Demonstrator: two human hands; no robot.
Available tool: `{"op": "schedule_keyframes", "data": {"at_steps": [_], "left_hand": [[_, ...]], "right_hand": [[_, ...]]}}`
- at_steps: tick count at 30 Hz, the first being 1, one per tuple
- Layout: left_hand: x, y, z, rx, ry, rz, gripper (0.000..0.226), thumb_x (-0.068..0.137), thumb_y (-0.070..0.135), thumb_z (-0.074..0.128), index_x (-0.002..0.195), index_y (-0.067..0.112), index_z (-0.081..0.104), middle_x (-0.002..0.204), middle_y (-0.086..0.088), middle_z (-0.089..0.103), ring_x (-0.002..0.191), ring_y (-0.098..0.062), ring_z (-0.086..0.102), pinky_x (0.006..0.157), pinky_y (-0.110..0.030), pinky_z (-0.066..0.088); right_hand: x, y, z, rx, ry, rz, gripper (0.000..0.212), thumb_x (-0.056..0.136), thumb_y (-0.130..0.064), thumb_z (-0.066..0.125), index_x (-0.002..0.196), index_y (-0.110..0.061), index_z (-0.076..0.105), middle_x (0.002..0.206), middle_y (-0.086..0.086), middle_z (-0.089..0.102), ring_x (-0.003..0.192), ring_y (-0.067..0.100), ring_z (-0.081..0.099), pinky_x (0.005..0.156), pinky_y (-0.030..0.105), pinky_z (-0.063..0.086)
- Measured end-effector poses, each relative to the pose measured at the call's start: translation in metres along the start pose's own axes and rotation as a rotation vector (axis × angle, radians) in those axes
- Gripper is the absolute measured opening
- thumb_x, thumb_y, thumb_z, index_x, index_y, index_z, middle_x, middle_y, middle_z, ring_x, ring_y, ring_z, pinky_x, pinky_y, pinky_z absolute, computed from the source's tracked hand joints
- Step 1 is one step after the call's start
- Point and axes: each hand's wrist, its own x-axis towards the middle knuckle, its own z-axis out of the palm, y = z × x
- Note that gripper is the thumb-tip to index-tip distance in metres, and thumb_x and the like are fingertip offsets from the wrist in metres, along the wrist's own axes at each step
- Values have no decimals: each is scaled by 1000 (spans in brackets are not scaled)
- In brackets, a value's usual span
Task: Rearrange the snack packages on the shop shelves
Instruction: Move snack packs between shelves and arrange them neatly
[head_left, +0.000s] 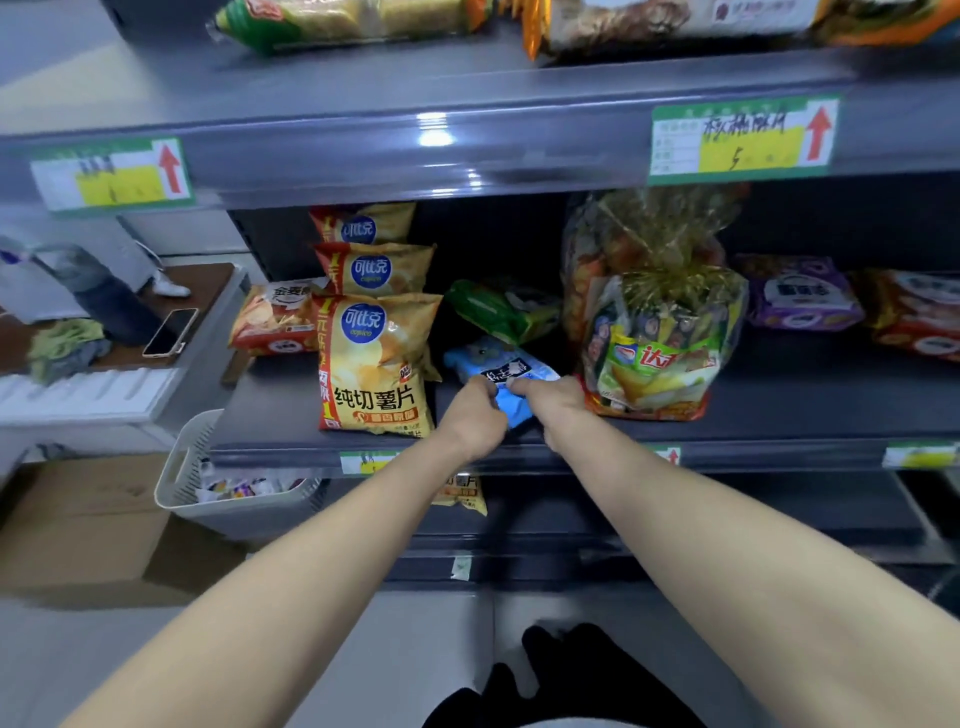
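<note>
Both hands grip 1 light-blue snack packet (498, 374) on the middle shelf (779, 410), between the yellow crisp bags (376, 358) and the gift bundle (654, 322): left hand (475, 415) and right hand (556, 400) pinch its near end, long axis running away from them

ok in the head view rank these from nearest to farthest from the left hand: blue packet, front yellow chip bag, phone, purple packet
1. blue packet, gripped by the left hand
2. front yellow chip bag, just to its left
3. phone on the side table far left and purple packet far right: too close to call
</note>
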Motion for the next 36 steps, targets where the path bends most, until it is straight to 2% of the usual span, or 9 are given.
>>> {"op": "schedule_keyframes", "data": {"at_steps": [3,7,10,15,19,23,26,29,36], "left_hand": [[-13,-4,-2,-40,-20,26,18,88,0,47,105,7,49,97,-16,59,83,-24,54,74,-35,45],[-27,-1,-6,-48,3,85,19,84,-1,51,74,14,48,86,-19,60,86,-31,62,85,-45,50],[-34,8,-19,55,120,191,4,89,8,52,90,9,56,96,-17,59,82,-28,55,72,-32,42],[-42,35,-37,263,39,337,50,90,10,56,137,11,41,139,-13,36,129,-30,38,104,-35,35],[-55,54,-42,50,-164,327,34,85,9,65,117,12,53,106,-5,62,95,-22,62,69,-27,48],[-70,75,-44,-131,-369,346,40,80,5,71,116,8,55,108,-9,70,96,-24,67,86,-37,54],[-86,97,-43,-176,-501,422,38,80,4,70,114,12,57,93,0,74,83,-14,71,66,-24,56],[-102,126,-39,-188,-475,497,27,79,13,73,103,19,61,90,2,75,80,-15,72,63,-24,57],[-140,220,-23,-280,-414,703,33,79,21,73,109,13,60,94,-2,75,83,-19,73,67,-27,58]], "right_hand": [[-11,1,-6,91,-45,66,48,71,-9,76,111,-1,50,104,16,64,85,27,63,61,31,52],[-30,-2,-12,155,-42,14,64,71,1,68,124,-7,32,111,21,55,97,38,62,75,50,56],[-44,-7,-20,-7,0,-150,62,71,-1,69,123,-6,34,107,13,52,93,29,57,68,33,50],[-75,-32,-53,-198,-12,-360,34,68,-5,71,98,-11,55,83,5,58,69,17,55,55,24,43],[-101,-56,-86,-256,-119,-441,30,64,1,70,90,-14,69,80,4,66,61,13,58,54,21,48],[-119,-84,-127,-364,-267,-509,30,65,0,73,88,-19,71,81,-1,71,70,14,64,73,29,55],[-131,-100,-153,-366,-308,-556,30,65,-2,75,87,-23,72,83,0,73,73,16,68,74,31,57],[-143,-118,-180,-298,-304,-635,28,66,-4,77,86,-23,71,84,3,73,74,19,68,75,39,57],[-166,-171,-261,-5,-364,-774,40,66,-10,79,101,-12,59,81,6,73,70,21,70,60,30,56]]}}
